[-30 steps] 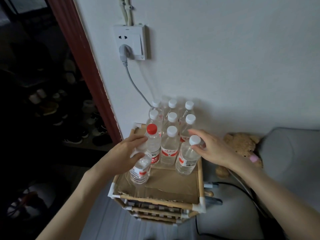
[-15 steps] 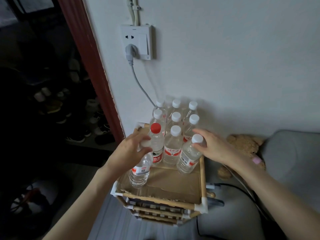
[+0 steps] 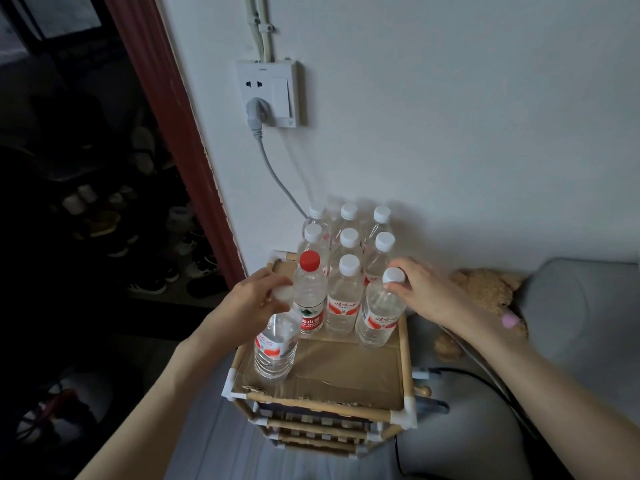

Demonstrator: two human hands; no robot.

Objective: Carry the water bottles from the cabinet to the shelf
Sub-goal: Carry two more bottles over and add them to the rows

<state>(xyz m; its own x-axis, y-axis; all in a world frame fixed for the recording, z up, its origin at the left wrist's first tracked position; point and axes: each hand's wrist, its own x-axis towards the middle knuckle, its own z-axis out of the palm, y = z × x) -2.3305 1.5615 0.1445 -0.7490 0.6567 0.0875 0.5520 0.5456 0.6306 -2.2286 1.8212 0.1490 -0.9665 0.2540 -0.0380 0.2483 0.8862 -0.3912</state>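
Several clear water bottles stand on the cardboard top of a bamboo shelf [image 3: 404, 368] against the white wall. My left hand [image 3: 254, 299] grips the neck of a white-capped bottle [image 3: 275, 348] at the shelf's front left. My right hand [image 3: 424, 292] holds the cap end of another white-capped bottle [image 3: 381, 315] on the right side. Between them stand a red-capped bottle [image 3: 310, 296] and a white-capped one [image 3: 344, 299]. More white-capped bottles [image 3: 348, 237] fill the rows behind, up to the wall.
A wall socket [image 3: 268, 93] with a grey plug and cable hangs above the bottles. A dark red door frame [image 3: 180, 140] is at the left, with shoes in the dark room beyond. A brown plush toy [image 3: 488, 289] and grey cushion [image 3: 571, 323] lie to the right.
The view has shifted slightly. My right hand has closed round the cap of the right bottle. My left hand keeps its hold on the front left bottle, now standing a little nearer the shelf's front.
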